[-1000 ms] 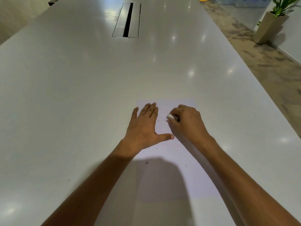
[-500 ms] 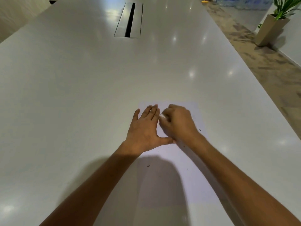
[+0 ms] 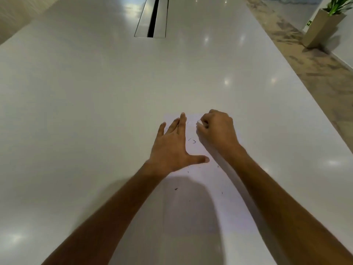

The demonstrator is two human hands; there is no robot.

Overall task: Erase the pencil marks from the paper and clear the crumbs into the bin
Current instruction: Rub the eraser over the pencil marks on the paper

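Sliding back out to the right, the right hand (image 3: 217, 129) now sits apart from the left hand (image 3: 172, 146); half a second ago its knuckles were up against the left fingertips, so the rubbing stroke has swung away again. That back-and-forth suggests the erasing is mid-way, not finished.

On the white counter (image 3: 95, 111) the sheet of paper (image 3: 200, 188) lies under and between both hands, running back toward the person beneath the forearms. The left hand rests flat on it, fingers straight and thumb spread wide, pinning the sheet; it has barely shifted. The right hand is curled tight around a small white eraser (image 3: 199, 122), of which only a corner shows at the fingertips, pressed to the paper's far end.

Between the hands, two short dark pencil marks (image 3: 192, 140) remain, so more strokes seem needed there. Dark crumbs (image 3: 176, 188) are scattered on the paper nearer the person than the left thumb. No bin is in view, so clearing the crumbs is not yet begun.
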